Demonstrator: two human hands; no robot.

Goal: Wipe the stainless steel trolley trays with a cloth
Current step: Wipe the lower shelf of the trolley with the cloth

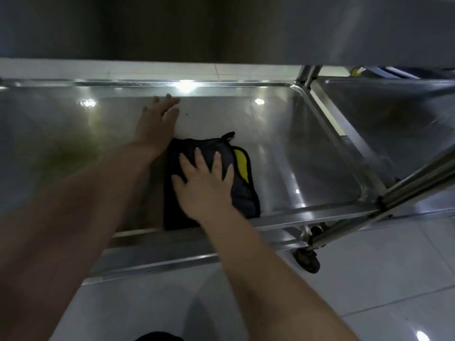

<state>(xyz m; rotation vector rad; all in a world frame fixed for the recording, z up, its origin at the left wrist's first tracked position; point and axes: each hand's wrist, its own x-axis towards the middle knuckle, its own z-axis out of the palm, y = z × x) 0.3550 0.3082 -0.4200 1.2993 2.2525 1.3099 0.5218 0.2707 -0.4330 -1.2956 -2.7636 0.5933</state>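
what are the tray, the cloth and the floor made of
Tray: polished stainless steel by the look; it mirrors the lights with bright glare. Cloth: soft dark fabric with a yellow patch, possibly microfibre; it creases and has a sewn loop. Floor: pale glossy tiles, likely ceramic; thin joint lines and light glints show.

Two hands [157,124] [204,185], one cloth [242,193], two lower trays [295,148] [394,114]

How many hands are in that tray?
2. The left hand lies flat on the tray beyond the cloth; the right hand presses on the cloth.
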